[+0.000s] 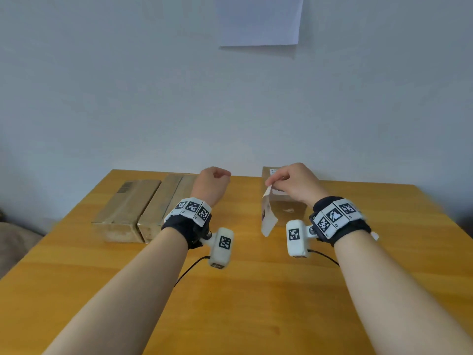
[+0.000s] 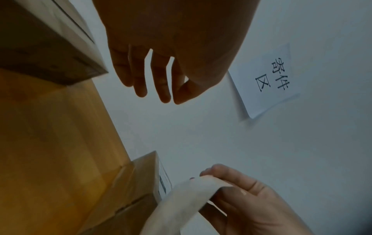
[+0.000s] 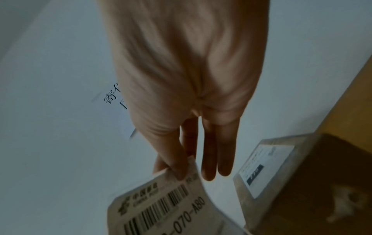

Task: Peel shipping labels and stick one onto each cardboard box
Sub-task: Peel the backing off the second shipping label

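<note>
My right hand (image 1: 273, 184) pinches the top edge of a white shipping label (image 1: 268, 216) between thumb and forefinger, and the sheet hangs curled above the table. In the right wrist view the label (image 3: 161, 206) shows a barcode and printed numbers. Just behind it stands a small cardboard box (image 1: 286, 208) with a label stuck on its top (image 3: 259, 167). Two longer cardboard boxes (image 1: 125, 208) (image 1: 165, 201) lie side by side at the far left, their tops bare. My left hand (image 1: 221, 175) hovers above the inner one, fingers (image 2: 165, 92) relaxed, holding nothing.
The wooden table (image 1: 230, 290) reaches the pale wall, where a white paper sign (image 1: 259, 19) hangs above the boxes. Both wrists carry tagged bands and small cameras with trailing black cables. The near half of the tabletop shows bare wood.
</note>
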Demonstrator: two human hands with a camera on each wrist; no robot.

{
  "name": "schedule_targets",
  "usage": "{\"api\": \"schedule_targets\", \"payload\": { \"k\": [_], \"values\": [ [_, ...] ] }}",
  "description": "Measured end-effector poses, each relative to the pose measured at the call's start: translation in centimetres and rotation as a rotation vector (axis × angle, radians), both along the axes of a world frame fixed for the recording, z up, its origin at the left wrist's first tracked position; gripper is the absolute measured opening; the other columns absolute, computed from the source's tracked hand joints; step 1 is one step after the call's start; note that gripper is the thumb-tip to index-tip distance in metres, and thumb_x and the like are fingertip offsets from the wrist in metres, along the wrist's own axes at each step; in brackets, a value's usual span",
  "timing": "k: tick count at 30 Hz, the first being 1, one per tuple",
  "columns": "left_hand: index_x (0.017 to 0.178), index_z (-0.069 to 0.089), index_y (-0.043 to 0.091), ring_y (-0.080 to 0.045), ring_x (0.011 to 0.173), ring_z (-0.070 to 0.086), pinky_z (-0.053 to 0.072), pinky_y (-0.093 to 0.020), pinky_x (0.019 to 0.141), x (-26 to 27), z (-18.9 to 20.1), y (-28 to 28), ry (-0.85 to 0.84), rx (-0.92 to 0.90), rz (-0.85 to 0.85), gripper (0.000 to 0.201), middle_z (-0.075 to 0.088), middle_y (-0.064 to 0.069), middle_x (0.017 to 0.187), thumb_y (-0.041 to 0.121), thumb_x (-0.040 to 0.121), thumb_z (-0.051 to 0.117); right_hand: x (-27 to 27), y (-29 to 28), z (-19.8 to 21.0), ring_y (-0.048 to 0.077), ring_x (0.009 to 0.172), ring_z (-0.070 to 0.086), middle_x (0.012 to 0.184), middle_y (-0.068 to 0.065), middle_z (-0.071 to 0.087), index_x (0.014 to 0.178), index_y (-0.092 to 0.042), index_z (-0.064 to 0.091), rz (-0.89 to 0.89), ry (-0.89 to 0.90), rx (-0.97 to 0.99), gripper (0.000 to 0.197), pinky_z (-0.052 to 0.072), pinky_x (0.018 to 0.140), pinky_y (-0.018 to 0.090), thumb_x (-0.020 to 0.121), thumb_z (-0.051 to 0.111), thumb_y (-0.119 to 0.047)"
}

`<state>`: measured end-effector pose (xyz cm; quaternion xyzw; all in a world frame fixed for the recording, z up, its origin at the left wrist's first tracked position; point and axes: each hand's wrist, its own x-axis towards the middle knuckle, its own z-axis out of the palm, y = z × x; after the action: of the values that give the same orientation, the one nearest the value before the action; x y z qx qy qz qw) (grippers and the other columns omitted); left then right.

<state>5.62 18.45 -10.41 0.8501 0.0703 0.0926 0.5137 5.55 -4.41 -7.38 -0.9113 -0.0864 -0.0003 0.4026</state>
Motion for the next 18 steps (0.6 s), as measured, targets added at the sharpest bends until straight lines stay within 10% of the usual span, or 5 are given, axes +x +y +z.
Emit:
{"api": "schedule_targets", "payload": {
  "k": [10, 15, 18],
  "values": [
    [0.132, 0.066, 0.027, -0.034, 0.137, 0.050, 0.040, -0.050, 0.117, -1.6, -1.2, 7.0, 0.192, 0.214, 0.275, 0.037, 0.061, -0.007, 0.142, 0.034, 0.097, 0.057, 1.4, 3.4, -3.0, 0.018, 0.105, 0.069, 0.112, -0.001, 0.076, 0.083, -0.026, 0.075, 0.024, 0.000, 0.099, 0.022, 0.055, 0.097, 0.040, 0.098, 0.067, -0.012],
    [0.121, 0.068, 0.037, -0.037, 0.117, 0.068, 0.050, -0.054, 0.110, -0.1, -5.0, 8.4, 0.364, 0.272, 0.185, 0.052, 0.075, -0.008, 0.115, 0.043, 0.074, 0.045, 1.5, 4.5, -4.9, 0.018, 0.114, 0.069, 0.122, 0.002, 0.072, 0.085, -0.014, 0.068, 0.116, 0.167, 0.177, 0.019, 0.064, 0.089, 0.043, 0.097, 0.066, 0.000],
    [0.123, 0.067, 0.038, -0.038, 0.130, 0.059, 0.042, -0.054, 0.117, -0.7, -4.6, 7.9, 0.391, 0.332, 0.178, 0.052, 0.068, -0.013, 0.129, 0.037, 0.074, 0.050, 1.4, 5.1, -5.6, 0.022, 0.107, 0.071, 0.121, 0.003, 0.069, 0.084, -0.020, 0.069, 0.116, 0.193, 0.044, 0.020, 0.065, 0.085, 0.045, 0.099, 0.065, -0.007]
  ]
}}
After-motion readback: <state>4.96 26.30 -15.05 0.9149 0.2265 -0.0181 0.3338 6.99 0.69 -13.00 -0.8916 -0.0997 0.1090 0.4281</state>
